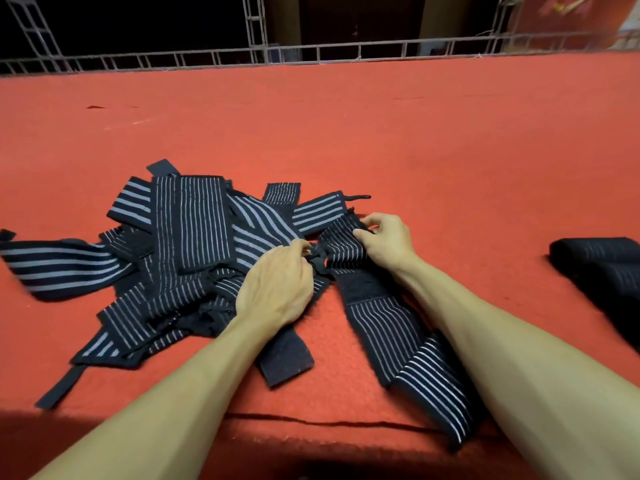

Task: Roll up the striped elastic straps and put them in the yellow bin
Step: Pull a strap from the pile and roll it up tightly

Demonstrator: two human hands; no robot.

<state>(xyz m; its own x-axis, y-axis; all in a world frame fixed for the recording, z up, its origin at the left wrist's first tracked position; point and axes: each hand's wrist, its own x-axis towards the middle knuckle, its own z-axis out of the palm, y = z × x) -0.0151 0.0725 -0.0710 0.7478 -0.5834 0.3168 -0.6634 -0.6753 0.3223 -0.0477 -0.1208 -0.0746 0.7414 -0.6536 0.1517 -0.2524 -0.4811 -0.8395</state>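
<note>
A heap of black elastic straps with grey stripes [194,237] lies on the red felt surface [346,133], left of centre. One long strap [384,327] runs from the heap's right side toward the near edge, under my right forearm. My left hand [277,282] pinches the bunched far end of this strap. My right hand [384,240] grips the same end from the right, fingers curled over its striped fabric. No yellow bin is in view.
Dark rolled straps [602,268] lie at the right edge of the surface. A metal truss rail [311,51] runs along the far side. A seam in the felt [329,422] crosses near the front edge.
</note>
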